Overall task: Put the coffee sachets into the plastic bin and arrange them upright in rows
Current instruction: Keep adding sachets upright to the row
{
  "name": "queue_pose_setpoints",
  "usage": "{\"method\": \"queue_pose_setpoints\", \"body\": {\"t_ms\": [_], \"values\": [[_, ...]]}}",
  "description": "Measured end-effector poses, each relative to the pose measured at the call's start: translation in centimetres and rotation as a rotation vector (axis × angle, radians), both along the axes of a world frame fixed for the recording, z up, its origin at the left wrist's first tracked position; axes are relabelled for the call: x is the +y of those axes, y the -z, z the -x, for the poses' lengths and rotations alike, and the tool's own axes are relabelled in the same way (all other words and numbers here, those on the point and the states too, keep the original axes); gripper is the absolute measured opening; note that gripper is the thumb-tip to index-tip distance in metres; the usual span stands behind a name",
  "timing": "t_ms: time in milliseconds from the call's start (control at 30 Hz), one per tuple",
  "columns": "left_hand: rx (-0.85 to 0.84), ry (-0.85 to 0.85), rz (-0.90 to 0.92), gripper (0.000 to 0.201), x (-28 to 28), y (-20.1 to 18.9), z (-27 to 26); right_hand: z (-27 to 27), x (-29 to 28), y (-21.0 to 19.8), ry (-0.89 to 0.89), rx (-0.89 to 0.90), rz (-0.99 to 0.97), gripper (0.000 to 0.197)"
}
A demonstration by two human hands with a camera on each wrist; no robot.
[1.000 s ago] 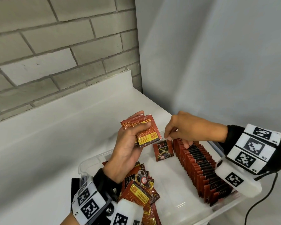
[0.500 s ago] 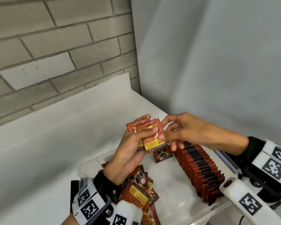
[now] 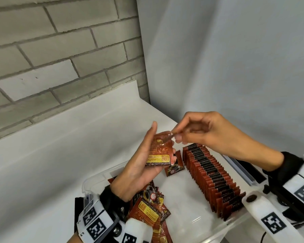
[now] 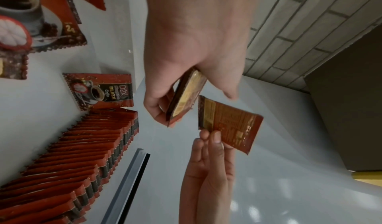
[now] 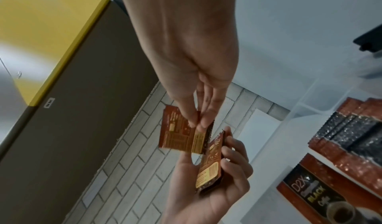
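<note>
My left hand (image 3: 162, 143) holds a small stack of red coffee sachets (image 3: 160, 152) above the clear plastic bin (image 3: 95, 178), its thumb pointing up. Just above the stack, my right hand (image 3: 175, 136) pinches a single sachet (image 4: 227, 124) by its edge, a little apart from the stack (image 4: 186, 96). In the right wrist view the pinched sachet (image 5: 181, 134) hangs beside the held stack (image 5: 211, 162). A long row of upright sachets (image 3: 211, 178) stands along the bin's right side. One sachet (image 3: 175, 166) leans at the row's far end. Loose sachets (image 3: 147, 207) lie piled at the bin's near left.
The bin sits on a white counter (image 3: 68, 146) against a brick wall (image 3: 60, 50), with a grey wall (image 3: 235, 67) on the right. A grey and black strip (image 3: 239, 168) lies right of the bin. A yellow-topped cabinet (image 5: 41, 31) shows in the right wrist view.
My right hand rose from the row's far end to the stack in my left hand and now pinches one sachet off it. My left thumb has lifted off the stack.
</note>
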State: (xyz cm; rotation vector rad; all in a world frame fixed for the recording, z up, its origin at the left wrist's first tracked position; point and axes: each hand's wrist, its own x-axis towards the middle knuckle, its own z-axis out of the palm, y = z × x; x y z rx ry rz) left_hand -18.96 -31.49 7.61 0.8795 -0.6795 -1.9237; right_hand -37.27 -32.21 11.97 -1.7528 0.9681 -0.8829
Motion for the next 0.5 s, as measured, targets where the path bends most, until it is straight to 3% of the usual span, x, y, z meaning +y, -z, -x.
{"method": "queue_pose_setpoints", "body": {"t_ms": [100, 167, 333, 500], "values": [[0.012, 0.038, 0.025, 0.027, 0.3, -0.27, 0.25, 0.0, -0.08, 0.25, -0.055, 0.009, 0.033, 0.012], [0.023, 0.057, 0.036, 0.02, 0.38, -0.29, 0.32, -0.06, -0.24, 0.55, -0.062, 0.026, 0.048, 0.013], [0.032, 0.034, 0.035, 0.015, 0.22, -0.13, 0.11, 0.21, -0.56, 0.65, -0.006, 0.198, 0.194, 0.028], [0.042, -0.045, 0.038, 0.025, 0.1, -0.22, 0.21, 0.28, -0.63, 0.75, 0.039, 0.126, 0.066, 0.027]]}}
